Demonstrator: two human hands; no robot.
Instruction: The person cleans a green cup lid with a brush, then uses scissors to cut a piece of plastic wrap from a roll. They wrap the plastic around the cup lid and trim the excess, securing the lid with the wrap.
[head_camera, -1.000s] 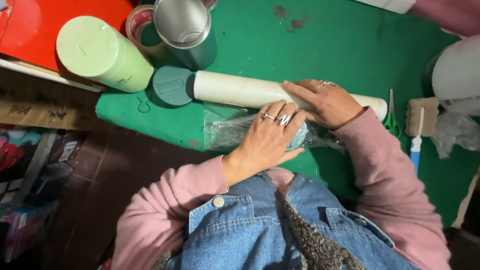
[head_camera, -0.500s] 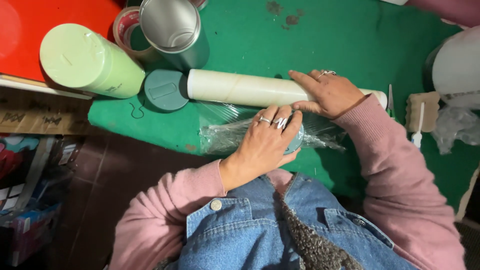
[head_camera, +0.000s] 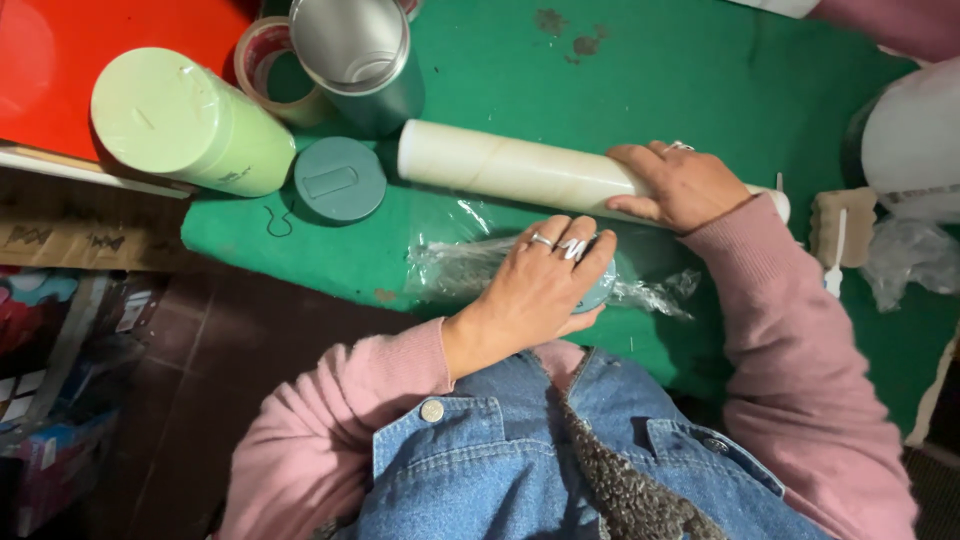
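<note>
My left hand (head_camera: 540, 290), with rings on its fingers, is closed over a teal cup-like object (head_camera: 600, 292) that lies in clear plastic film (head_camera: 450, 268) on the green table (head_camera: 640, 80). My right hand (head_camera: 680, 185) presses flat on a long cream roll of film (head_camera: 510, 167) lying across the table just beyond. The film stretches from the roll toward the teal object.
A teal round lid (head_camera: 339, 179) lies left of the roll. A steel tumbler (head_camera: 355, 55), a tape roll (head_camera: 262, 62) and a pale green wrapped cylinder (head_camera: 185, 125) stand at the back left beside a red surface (head_camera: 60, 60). A white container (head_camera: 915, 140) and a brush (head_camera: 838, 235) are at right.
My right hand has slid slightly along the roll and my left hand has stayed clamped on the wrapped teal object; the view has drifted a little.
</note>
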